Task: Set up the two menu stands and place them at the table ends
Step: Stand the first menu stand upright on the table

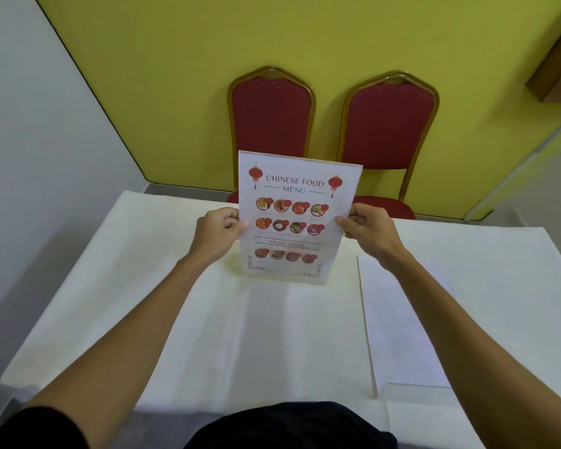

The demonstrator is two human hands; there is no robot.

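A flat, glossy rectangular menu stand [297,218] stands upright on the white cloth-covered table [143,286], pinched at its side edges between the left hand [219,230] and right hand [368,230].

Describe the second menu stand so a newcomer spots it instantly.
Start at the white-clothed table. Right of the upright printed menu held in both hands, the second menu stand lies flat near the right forearm. Unlike the colourful menu, it shows only a blank pale face.
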